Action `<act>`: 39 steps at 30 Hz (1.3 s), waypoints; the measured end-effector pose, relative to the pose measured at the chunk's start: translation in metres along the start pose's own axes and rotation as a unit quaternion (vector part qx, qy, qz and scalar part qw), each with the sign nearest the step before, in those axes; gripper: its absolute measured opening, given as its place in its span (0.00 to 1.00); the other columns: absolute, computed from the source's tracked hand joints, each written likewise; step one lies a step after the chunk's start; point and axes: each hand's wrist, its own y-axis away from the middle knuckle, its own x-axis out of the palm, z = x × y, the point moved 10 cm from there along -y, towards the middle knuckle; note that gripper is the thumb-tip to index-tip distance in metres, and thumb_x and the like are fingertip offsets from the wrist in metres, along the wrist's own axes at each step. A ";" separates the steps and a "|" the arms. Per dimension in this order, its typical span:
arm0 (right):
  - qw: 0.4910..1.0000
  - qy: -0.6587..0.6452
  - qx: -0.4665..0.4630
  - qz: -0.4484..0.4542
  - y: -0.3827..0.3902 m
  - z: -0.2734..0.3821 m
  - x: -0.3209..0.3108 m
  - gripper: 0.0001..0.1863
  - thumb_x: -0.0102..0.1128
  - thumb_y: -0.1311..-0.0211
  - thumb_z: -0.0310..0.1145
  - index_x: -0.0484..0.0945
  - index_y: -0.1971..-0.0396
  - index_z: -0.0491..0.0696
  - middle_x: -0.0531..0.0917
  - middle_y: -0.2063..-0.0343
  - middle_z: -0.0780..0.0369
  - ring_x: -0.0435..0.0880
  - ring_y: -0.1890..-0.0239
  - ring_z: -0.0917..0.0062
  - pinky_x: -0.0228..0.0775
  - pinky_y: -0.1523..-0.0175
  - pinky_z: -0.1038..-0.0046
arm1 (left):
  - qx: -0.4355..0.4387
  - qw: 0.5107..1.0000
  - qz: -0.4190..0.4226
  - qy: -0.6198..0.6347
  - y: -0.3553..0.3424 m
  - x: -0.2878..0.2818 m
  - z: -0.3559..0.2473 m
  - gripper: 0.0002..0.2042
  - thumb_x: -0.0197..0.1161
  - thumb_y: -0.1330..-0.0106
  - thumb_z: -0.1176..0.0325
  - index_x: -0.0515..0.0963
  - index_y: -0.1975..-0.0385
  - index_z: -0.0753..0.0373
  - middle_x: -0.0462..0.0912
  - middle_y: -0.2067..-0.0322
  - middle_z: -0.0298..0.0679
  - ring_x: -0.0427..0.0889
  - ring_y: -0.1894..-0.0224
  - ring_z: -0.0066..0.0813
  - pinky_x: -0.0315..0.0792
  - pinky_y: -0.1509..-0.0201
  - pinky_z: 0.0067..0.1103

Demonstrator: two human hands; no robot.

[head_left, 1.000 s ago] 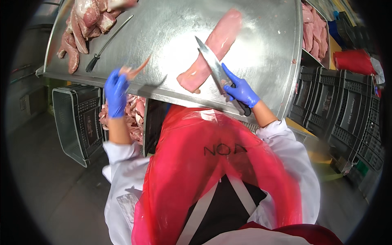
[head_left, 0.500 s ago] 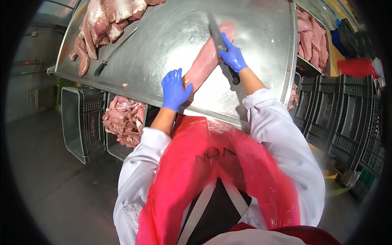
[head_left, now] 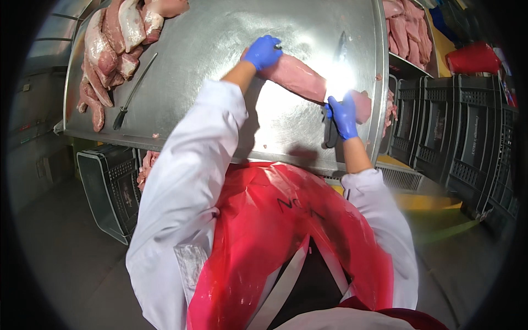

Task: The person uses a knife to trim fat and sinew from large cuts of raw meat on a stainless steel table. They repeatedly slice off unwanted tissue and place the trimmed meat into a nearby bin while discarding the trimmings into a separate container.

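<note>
A long pink pork loin [head_left: 300,78] lies slantwise across the steel table. My left hand [head_left: 264,52], in a blue glove, grips its far left end with curled fingers. In my gloved right hand [head_left: 344,116], at the loin's near right end, is a knife [head_left: 330,133] with a black handle. Its blade points away from me and is partly lost in bright glare where it crosses the meat. Whether the edge touches the loin I cannot tell.
On the steel table [head_left: 203,60], a heap of meat [head_left: 104,49] lies at far left beside a honing steel [head_left: 137,88]. Beyond the right edge, a tray holds pink meat pieces [head_left: 407,33]. Grey crates [head_left: 440,121] stand right; another crate [head_left: 107,192] stands below left.
The loin has turned, its near end swinging to the right. My left hand has moved from its near end to the far left end. My right hand moved nearer and right with the knife.
</note>
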 end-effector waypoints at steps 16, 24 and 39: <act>0.932 0.316 -0.175 -0.031 -0.127 0.062 0.025 0.46 0.58 0.35 0.28 0.45 0.21 0.60 0.84 0.72 0.58 0.81 0.75 0.76 0.77 0.65 0.72 | -0.177 0.959 0.106 0.196 0.137 0.017 0.035 0.08 0.61 0.34 0.68 0.81 0.71 0.66 0.81 0.75 0.37 0.77 0.71 0.22 0.75 0.66 0.24; 0.923 0.314 -0.216 0.056 -0.041 0.049 0.129 0.40 0.54 0.28 0.40 0.47 0.21 0.60 0.86 0.57 0.46 0.88 0.57 0.58 0.78 0.50 0.63 | -0.174 0.959 0.027 0.224 0.151 0.013 0.035 0.10 0.57 0.36 0.67 0.81 0.71 0.67 0.84 0.70 0.50 0.82 0.68 0.43 0.76 0.59 0.33; 0.889 0.399 0.005 0.225 0.096 0.014 0.142 0.38 0.55 0.31 0.36 0.55 0.23 0.58 0.84 0.75 0.49 0.83 0.78 0.66 0.77 0.64 0.65 | -0.112 0.989 -0.037 0.094 0.161 -0.023 -0.002 0.10 0.56 0.34 0.67 0.81 0.67 0.67 0.85 0.65 0.56 0.84 0.62 0.56 0.77 0.54 0.40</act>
